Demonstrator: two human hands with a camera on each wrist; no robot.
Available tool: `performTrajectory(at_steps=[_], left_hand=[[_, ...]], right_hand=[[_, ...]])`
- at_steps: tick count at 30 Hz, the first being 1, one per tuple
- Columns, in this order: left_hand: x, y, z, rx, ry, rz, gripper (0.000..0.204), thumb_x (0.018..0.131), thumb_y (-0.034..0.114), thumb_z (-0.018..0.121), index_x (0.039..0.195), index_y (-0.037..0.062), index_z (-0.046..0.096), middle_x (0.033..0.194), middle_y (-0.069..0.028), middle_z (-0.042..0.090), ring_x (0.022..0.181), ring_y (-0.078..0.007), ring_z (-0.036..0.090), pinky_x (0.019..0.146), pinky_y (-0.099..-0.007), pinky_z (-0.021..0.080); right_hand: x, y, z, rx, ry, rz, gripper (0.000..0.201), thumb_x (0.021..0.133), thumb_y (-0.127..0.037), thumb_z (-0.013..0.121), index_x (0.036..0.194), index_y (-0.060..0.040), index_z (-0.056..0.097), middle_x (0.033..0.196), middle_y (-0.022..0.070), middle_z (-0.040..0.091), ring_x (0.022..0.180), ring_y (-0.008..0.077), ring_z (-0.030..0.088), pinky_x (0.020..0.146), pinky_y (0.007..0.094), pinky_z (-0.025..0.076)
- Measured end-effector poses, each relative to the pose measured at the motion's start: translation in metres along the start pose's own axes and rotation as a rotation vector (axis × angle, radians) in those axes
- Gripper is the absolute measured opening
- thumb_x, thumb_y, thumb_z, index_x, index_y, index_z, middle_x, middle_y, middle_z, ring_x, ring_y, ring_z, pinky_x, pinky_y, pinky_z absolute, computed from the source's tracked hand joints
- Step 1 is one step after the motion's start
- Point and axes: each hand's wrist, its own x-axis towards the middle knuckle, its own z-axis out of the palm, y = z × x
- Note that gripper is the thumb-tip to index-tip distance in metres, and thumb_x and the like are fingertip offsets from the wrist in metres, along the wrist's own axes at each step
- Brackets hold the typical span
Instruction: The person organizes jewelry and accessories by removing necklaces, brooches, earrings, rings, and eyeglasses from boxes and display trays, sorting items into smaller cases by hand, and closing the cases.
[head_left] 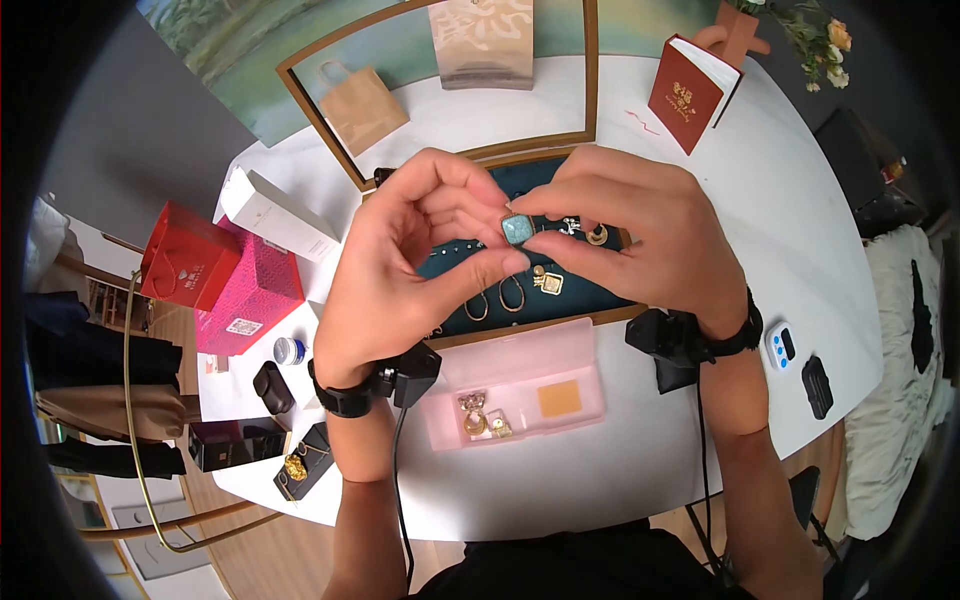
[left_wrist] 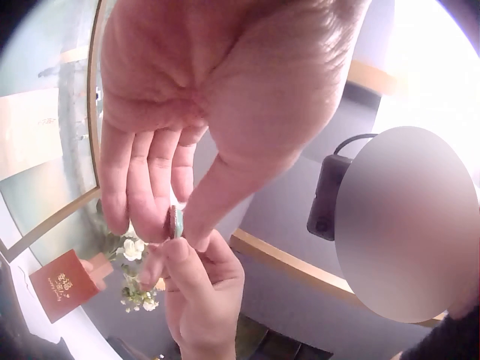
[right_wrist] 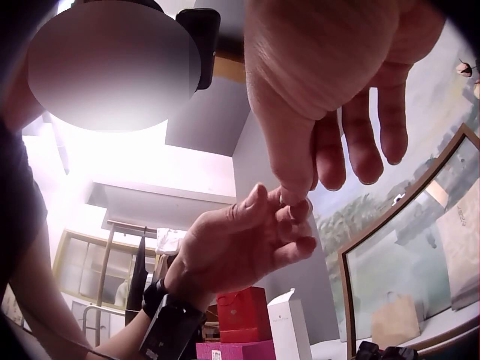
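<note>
In the head view, my right hand [head_left: 640, 225] pinches a square turquoise-stone piece of jewellery [head_left: 517, 230] with a gold-coloured rim between thumb and index finger. My left hand [head_left: 400, 260] faces it palm inward, fingertips right at the piece's left edge and the thumb tip just below. From the left wrist, the turquoise piece [left_wrist: 177, 221] shows edge-on, the right thumb against its lower end. Under both hands lies a jewellery case with dark green lining [head_left: 575, 292]. It holds gold hoop earrings [head_left: 514, 310], a square gold piece [head_left: 549, 284] and other pieces partly hidden by the hands.
The case's wood-framed glass lid [head_left: 592, 70] stands raised behind. A pink box [head_left: 530, 425] with several ornaments lies open in front. A white box [head_left: 280, 215], red gift bag [head_left: 188, 260] and magenta box [head_left: 250, 300] stand left; a red booklet [head_left: 685, 95] stands at back right.
</note>
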Motion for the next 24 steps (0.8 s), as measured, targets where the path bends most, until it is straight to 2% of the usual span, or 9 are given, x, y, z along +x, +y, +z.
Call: performTrajectory(at_steps=[4, 7, 8, 10, 14, 16, 19, 24], left_hand=[[0.004, -0.004, -0.005, -0.092, -0.057, 0.000, 0.035, 0.090, -0.002, 0.068, 0.122, -0.0056, 0.054, 0.105, -0.0110, 0.067, 0.094, -0.0162, 0.066, 0.089, -0.0301, 0.055], [0.007, -0.009, -0.002, -0.206, -0.089, -0.101, 0.036, 0.101, 0.013, 0.057, 0.129, -0.0085, 0.051, 0.117, -0.0162, 0.066, 0.099, -0.0215, 0.068, 0.091, -0.0361, 0.057], [0.009, -0.011, 0.001, -0.204, -0.091, -0.100, 0.036, 0.101, 0.013, 0.057, 0.129, -0.0085, 0.051, 0.117, -0.0162, 0.066, 0.099, -0.0215, 0.068, 0.091, -0.0361, 0.057], [0.009, -0.013, 0.005, -0.377, -0.038, -0.192, 0.038, 0.101, 0.015, 0.056, 0.130, -0.0094, 0.052, 0.118, -0.0176, 0.065, 0.102, -0.0232, 0.068, 0.092, -0.0385, 0.057], [0.009, -0.020, 0.003, -0.505, -0.109, -0.166, 0.037, 0.101, 0.015, 0.056, 0.128, -0.0103, 0.055, 0.117, -0.0195, 0.063, 0.105, -0.0249, 0.066, 0.092, -0.0395, 0.057], [0.007, -0.020, 0.005, -0.617, -0.121, -0.124, 0.034, 0.101, 0.014, 0.057, 0.124, -0.0111, 0.058, 0.115, -0.0207, 0.062, 0.106, -0.0261, 0.065, 0.092, -0.0399, 0.057], [0.008, -0.021, 0.005, -0.634, -0.133, -0.078, 0.028, 0.102, 0.010, 0.056, 0.122, -0.0095, 0.061, 0.117, -0.0203, 0.066, 0.099, -0.0285, 0.069, 0.092, -0.0411, 0.057], [0.007, -0.019, 0.006, -0.634, -0.105, -0.046, 0.026, 0.100, 0.010, 0.059, 0.116, -0.0094, 0.065, 0.112, -0.0207, 0.066, 0.099, -0.0284, 0.069, 0.090, -0.0407, 0.057]], right_hand=[[0.002, 0.001, -0.003, 0.010, 0.045, -0.013, 0.021, 0.077, -0.014, 0.078, 0.096, -0.0110, 0.071, 0.082, 0.0026, 0.064, 0.067, 0.0222, 0.060, 0.056, 0.0315, 0.048], [0.003, 0.000, -0.004, 0.020, 0.070, -0.030, 0.023, 0.076, -0.014, 0.079, 0.097, -0.0110, 0.072, 0.081, 0.0025, 0.064, 0.065, 0.0214, 0.060, 0.055, 0.0313, 0.047], [0.003, 0.000, -0.004, 0.018, 0.072, -0.030, 0.023, 0.076, -0.014, 0.079, 0.097, -0.0110, 0.072, 0.081, 0.0025, 0.064, 0.065, 0.0214, 0.060, 0.055, 0.0313, 0.047], [0.003, 0.000, -0.003, -0.013, 0.105, -0.059, 0.026, 0.077, -0.015, 0.080, 0.102, -0.0121, 0.073, 0.079, 0.0023, 0.063, 0.064, 0.0207, 0.059, 0.054, 0.0309, 0.047], [0.004, -0.003, -0.008, 0.008, 0.139, -0.071, 0.030, 0.077, -0.015, 0.080, 0.106, -0.0138, 0.074, 0.077, 0.0023, 0.061, 0.063, 0.0199, 0.058, 0.053, 0.0305, 0.046], [0.005, -0.007, -0.014, 0.017, 0.099, -0.072, 0.033, 0.071, -0.003, 0.082, 0.103, -0.0076, 0.077, 0.075, 0.0028, 0.064, 0.056, 0.0097, 0.054, 0.048, 0.0230, 0.041], [0.005, -0.006, -0.011, 0.045, 0.118, -0.109, 0.033, 0.072, -0.005, 0.082, 0.104, -0.0077, 0.077, 0.075, 0.0016, 0.064, 0.055, 0.0076, 0.052, 0.046, 0.0215, 0.039], [0.005, -0.006, -0.009, 0.064, 0.134, -0.120, 0.033, 0.073, -0.004, 0.083, 0.105, -0.0067, 0.077, 0.075, 0.0019, 0.064, 0.055, 0.0075, 0.053, 0.046, 0.0210, 0.039]])
